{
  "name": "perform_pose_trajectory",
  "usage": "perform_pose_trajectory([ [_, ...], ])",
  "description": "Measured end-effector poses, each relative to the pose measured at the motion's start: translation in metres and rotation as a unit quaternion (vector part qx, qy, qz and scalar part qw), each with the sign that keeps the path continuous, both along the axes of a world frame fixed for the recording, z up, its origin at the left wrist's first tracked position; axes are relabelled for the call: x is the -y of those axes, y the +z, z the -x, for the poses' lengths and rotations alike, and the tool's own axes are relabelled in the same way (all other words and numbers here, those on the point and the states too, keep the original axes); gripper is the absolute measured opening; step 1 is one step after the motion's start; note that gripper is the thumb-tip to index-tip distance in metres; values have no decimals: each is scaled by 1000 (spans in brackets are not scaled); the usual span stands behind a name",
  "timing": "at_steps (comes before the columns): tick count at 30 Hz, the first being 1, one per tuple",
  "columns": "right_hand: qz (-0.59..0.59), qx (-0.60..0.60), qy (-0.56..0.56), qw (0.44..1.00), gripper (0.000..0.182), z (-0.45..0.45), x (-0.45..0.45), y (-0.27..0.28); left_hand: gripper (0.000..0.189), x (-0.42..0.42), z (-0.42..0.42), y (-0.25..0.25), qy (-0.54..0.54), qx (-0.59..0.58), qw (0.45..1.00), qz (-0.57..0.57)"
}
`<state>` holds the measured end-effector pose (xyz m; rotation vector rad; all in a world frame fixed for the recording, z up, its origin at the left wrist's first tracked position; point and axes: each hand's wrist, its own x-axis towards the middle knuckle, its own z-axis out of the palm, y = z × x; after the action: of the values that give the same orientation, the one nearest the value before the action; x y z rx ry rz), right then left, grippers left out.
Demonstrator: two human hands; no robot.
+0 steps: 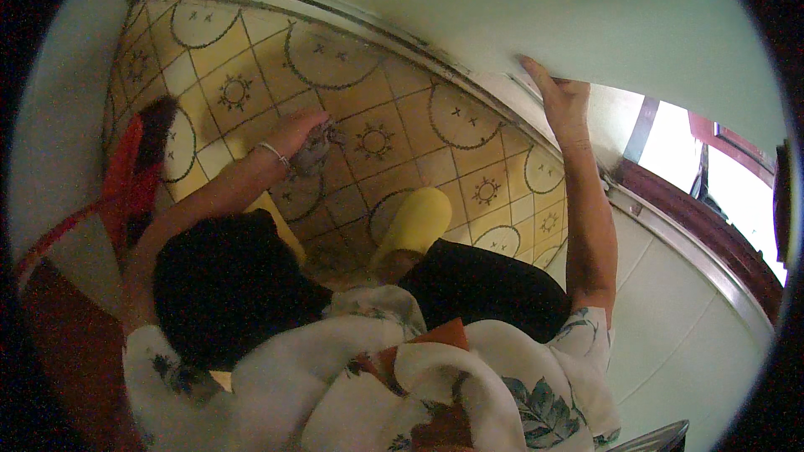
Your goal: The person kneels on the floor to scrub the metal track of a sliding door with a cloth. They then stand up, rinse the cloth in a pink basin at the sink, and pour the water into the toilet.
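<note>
My left hand [308, 132] is low over the patterned floor [377, 107], closed around a crumpled greyish cloth [314, 149]. A thin light bracelet [275, 154] circles that wrist. My right arm reaches up to the pale panel [534, 6], perhaps a door, and my right hand [562, 91] rests at its lower edge. Part of this hand is hidden by the panel, so its grip cannot be told. My knees are bent in dark trousers, with a yellow shoe [421, 216] between them on the floor.
A red and dark object [135, 163] stands at the left, by the wall. A pale raised strip [314, 12] runs along the floor's far edge under the panel. At the right are a dark red frame [697, 232], a metal-like rail [691, 251] and a bright opening.
</note>
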<state>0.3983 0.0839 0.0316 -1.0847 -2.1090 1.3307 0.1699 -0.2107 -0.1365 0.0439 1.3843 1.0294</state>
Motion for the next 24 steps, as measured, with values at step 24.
perform_pose_trajectory([
  [24,3,257,-226,940,30,-227,-10,-12,29,11,9,-28,-141,-136,975,-101],
])
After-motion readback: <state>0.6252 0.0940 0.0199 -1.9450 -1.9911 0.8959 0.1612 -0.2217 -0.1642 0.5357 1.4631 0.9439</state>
